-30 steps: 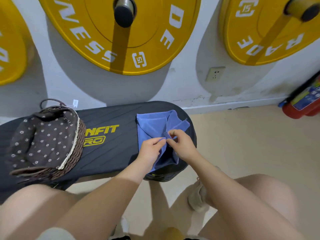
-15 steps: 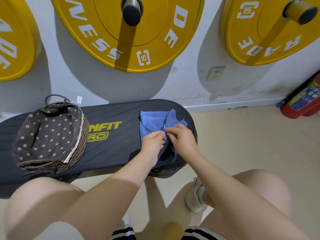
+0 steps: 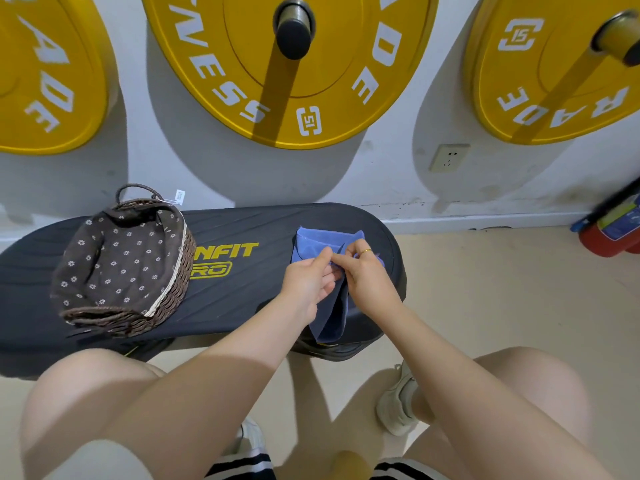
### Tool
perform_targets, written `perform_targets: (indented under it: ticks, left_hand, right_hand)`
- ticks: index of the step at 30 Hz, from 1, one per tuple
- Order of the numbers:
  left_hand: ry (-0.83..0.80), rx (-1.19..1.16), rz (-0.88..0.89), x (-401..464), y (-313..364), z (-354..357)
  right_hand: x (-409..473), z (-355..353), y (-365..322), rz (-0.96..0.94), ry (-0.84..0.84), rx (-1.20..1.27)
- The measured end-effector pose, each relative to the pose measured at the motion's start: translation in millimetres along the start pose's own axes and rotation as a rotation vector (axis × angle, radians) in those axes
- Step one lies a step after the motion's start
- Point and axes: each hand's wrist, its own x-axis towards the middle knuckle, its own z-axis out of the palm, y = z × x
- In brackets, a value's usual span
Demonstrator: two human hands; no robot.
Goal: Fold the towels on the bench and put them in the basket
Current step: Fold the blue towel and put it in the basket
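A blue towel point(image 3: 311, 242) lies rumpled on the right end of the black bench point(image 3: 242, 289), one part hanging over the front edge. My left hand point(image 3: 308, 282) and my right hand point(image 3: 367, 275) meet over it, each pinching a bit of the towel's edge between thumb and fingers. A brown wicker basket point(image 3: 166, 299) with a flowered brown lining stands on the left part of the bench, nothing visible inside it.
Yellow weight plates point(image 3: 242, 81) hang on the wall behind the bench. A red fire extinguisher point(image 3: 609, 233) lies on the floor at right. My knees and a white shoe point(image 3: 398, 407) are below the bench's front edge.
Both hands have shifted slightly up and gathered the towel's edges closer together; the towel looks more bunched. The view has tilted a little, so the basket sits further right.
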Motion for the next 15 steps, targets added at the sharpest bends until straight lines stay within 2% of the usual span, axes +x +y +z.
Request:
perform_targets:
  ticks: [4, 9, 12, 15]
  left_hand:
    - [-0.004, -0.025, -0.008, -3.7, 3.3, -5.3]
    - [-0.014, 0.006, 0.036, -3.8, 10.8, -10.1]
    - [0.007, 0.099, 0.111, -9.4, 16.9, -8.5]
    - [-0.001, 0.094, 0.18, -13.1, 21.0, -8.4]
  right_hand:
    - [-0.3, 1.0, -4.4, -0.106, -0.034, 0.035]
    - [3.9, -9.3, -13.7, -0.08, 0.024, 0.136]
    - [3.2, -10.6, -16.5, -0.097, 0.023, 0.11]
    - [1.4, -8.4, -18.7, -0.113, 0.081, 0.041]
